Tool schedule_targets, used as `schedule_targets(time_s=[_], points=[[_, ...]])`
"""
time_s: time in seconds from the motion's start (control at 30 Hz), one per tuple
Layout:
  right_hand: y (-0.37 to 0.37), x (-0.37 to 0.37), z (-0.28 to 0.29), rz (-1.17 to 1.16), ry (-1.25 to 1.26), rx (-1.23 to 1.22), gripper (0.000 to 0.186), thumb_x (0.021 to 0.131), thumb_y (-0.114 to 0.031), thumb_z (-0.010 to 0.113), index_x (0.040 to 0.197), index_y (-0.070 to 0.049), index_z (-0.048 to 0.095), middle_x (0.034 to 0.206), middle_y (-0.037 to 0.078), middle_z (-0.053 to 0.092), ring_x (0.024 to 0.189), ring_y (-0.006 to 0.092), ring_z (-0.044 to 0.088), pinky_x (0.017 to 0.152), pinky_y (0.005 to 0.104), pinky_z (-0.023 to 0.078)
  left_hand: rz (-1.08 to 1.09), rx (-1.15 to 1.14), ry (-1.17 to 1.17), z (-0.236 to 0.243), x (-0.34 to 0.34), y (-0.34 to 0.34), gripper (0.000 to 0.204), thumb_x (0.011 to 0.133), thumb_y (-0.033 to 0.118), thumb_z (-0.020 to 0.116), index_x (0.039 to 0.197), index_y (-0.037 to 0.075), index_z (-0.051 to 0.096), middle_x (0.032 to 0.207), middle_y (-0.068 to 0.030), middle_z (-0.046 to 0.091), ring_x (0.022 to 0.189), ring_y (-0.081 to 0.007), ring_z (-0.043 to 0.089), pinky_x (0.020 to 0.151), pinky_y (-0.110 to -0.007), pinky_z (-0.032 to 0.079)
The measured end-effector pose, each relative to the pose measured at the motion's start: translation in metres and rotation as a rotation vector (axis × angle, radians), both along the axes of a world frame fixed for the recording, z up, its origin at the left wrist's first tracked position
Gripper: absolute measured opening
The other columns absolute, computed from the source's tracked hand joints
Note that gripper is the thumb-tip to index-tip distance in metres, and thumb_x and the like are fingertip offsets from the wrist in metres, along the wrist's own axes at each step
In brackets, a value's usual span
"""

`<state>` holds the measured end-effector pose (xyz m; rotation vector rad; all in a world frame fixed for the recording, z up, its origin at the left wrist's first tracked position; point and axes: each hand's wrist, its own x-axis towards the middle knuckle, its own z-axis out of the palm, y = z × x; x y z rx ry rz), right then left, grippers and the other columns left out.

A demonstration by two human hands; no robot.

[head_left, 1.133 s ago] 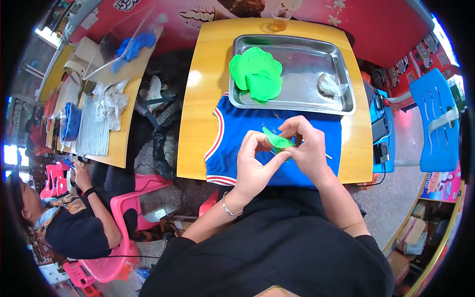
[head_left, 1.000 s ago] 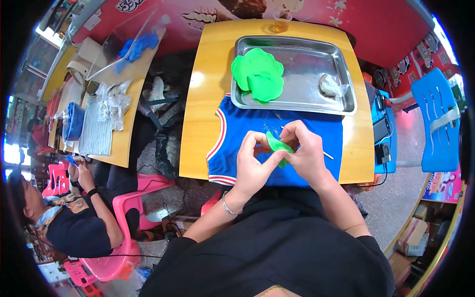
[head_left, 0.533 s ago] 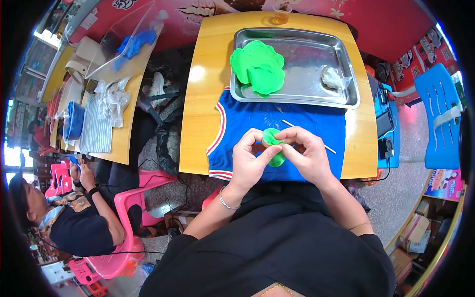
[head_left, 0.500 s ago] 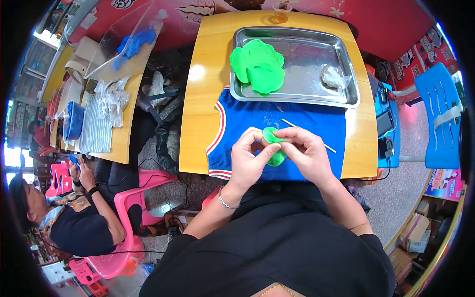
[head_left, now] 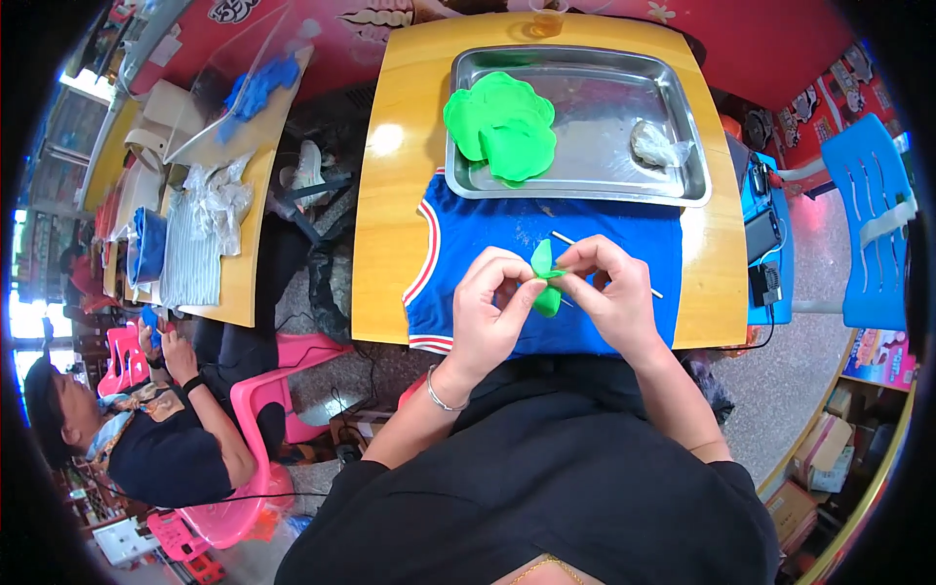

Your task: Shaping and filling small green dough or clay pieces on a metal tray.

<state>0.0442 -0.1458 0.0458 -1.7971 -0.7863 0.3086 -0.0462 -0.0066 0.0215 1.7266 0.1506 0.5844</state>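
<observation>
Over blue cloth (head_left: 472, 246), green sheet (head_left: 543, 259) sits between left grip (head_left: 491, 306) and right grip (head_left: 616, 300).

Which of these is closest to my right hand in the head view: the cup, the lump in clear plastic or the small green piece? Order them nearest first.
1. Small green piece: in the fingertips of the right hand and left hand.
2. Lump in clear plastic: right side of the metal tray.
3. Cup: beyond the tray, at the table's far edge.
</observation>
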Motion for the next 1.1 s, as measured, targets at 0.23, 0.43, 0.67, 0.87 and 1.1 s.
schedule_targets(time_s=[0.23,0.43,0.67,0.87,1.1], points=[[0.010,-0.005,0.003,0.013,0.723,0.246,0.006,0.083,0.002,0.057,0.089,0.002,0.057,0.083,0.006,0.060,0.065,0.0113,0.061,0.057,0.0219,0.048,-0.087,-0.396,-0.008,-0.006,0.002,-0.013,0.009,0.085,0.003,0.061,0.083,0.000,0.052,0.088,-0.0038,0.049,0.065,-0.0057,0.052,0.055,-0.017,0.042],[0.011,-0.007,0.001,-0.004,0.169,0.147,0.007,0.082,0.003,0.057,0.088,0.002,0.059,0.084,0.009,0.056,0.062,0.0130,0.061,0.054,0.0225,0.049,-0.056,-0.487,0.012,-0.012,0.006,-0.004,0.011,0.083,0.001,0.063,0.082,0.000,0.052,0.084,-0.0029,0.051,0.065,-0.0058,0.054,0.054,-0.017,0.044],[0.012,-0.008,-0.013,-0.013,-0.163,0.042,0.008,0.079,0.002,0.061,0.087,0.001,0.058,0.081,0.010,0.056,0.062,0.0158,0.059,0.055,0.0274,0.047,0.170,0.088,0.025,-0.013,0.012,-0.003,0.018,0.073,-0.003,0.066,0.083,0.001,0.051,0.078,-0.0056,0.051,0.061,-0.0110,0.053,0.053,-0.022,0.044],[0.014,-0.005,-0.007,0.020,0.008,0.066,0.014,0.077,-0.001,0.064,0.088,0.000,0.055,0.079,0.010,0.055,0.063,0.0150,0.056,0.054,0.0263,0.045,0.216,-0.004,-0.039,-0.019,0.015,-0.005,0.017,0.075,-0.005,0.065,0.088,0.000,0.055,0.080,-0.0058,0.054,0.064,-0.0125,0.055,0.057,-0.022,0.046],[0.016,-0.001,-0.014,-0.079,-0.164,0.085,0.023,0.072,0.001,0.064,0.092,-0.001,0.053,0.078,0.009,0.052,0.061,0.0170,0.056,0.053,0.0274,0.045,0.249,0.129,-0.062,-0.006,0.020,-0.015,0.012,0.075,-0.005,0.064,0.085,-0.001,0.058,0.081,-0.0077,0.054,0.068,-0.0142,0.056,0.059,-0.023,0.046]])
